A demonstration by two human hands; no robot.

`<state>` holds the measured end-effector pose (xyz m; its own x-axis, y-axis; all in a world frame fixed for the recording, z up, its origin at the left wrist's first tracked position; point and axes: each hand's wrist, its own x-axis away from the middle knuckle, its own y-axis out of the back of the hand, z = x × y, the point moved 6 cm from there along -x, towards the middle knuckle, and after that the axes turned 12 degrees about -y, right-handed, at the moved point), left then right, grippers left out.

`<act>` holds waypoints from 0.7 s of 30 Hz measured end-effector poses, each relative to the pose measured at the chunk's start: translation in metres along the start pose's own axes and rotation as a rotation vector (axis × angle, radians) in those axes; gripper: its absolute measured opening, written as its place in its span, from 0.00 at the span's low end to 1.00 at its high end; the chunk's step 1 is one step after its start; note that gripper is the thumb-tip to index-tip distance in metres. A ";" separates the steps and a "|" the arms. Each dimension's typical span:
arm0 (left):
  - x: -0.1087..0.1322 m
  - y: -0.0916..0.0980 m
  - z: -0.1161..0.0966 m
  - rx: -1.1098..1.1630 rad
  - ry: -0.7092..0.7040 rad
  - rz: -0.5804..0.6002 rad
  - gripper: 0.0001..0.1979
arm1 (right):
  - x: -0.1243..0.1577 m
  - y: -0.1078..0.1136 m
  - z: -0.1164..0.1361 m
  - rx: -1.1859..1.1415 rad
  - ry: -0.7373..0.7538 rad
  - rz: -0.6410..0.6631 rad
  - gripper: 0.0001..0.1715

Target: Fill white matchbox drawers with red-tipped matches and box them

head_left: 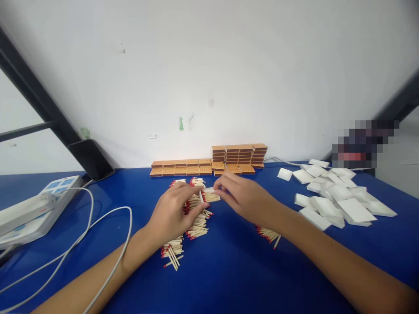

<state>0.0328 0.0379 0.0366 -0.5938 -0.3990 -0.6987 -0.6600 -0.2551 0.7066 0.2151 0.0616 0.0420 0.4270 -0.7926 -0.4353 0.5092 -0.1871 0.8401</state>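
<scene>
Between my two hands is a small white matchbox tray with red-tipped matches in it. My left hand has thumb and fingers closed on the tray's left end. At the tray's right end, the fingertips of my right hand are pinched on its edge. A heap of loose matches with red heads lies under and around my left hand, partly hidden by it. A smaller pile of matches sits beneath my right forearm.
Brown matchboxes stand stacked in rows along the wall. White empty trays are heaped at the right of the blue table. At left are a power strip, a white cable across my left forearm and a black stand.
</scene>
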 end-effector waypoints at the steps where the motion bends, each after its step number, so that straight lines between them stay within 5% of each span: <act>1: 0.000 0.000 0.001 -0.010 0.002 -0.003 0.17 | -0.002 0.008 -0.007 -0.012 -0.015 -0.017 0.10; 5: 0.000 -0.001 0.003 -0.035 -0.009 -0.004 0.17 | -0.012 0.034 -0.058 0.094 -0.153 -0.042 0.11; 11: 0.001 0.000 0.004 -0.045 -0.010 0.008 0.17 | -0.012 0.015 -0.124 0.071 -0.323 0.325 0.08; 21: 0.001 -0.002 0.005 -0.039 -0.001 0.020 0.16 | -0.012 -0.003 -0.133 0.078 -0.360 0.346 0.06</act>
<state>0.0313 0.0423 0.0335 -0.6072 -0.4036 -0.6845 -0.6294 -0.2814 0.7243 0.3073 0.1488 0.0020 0.2693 -0.9630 0.0004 0.3197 0.0898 0.9432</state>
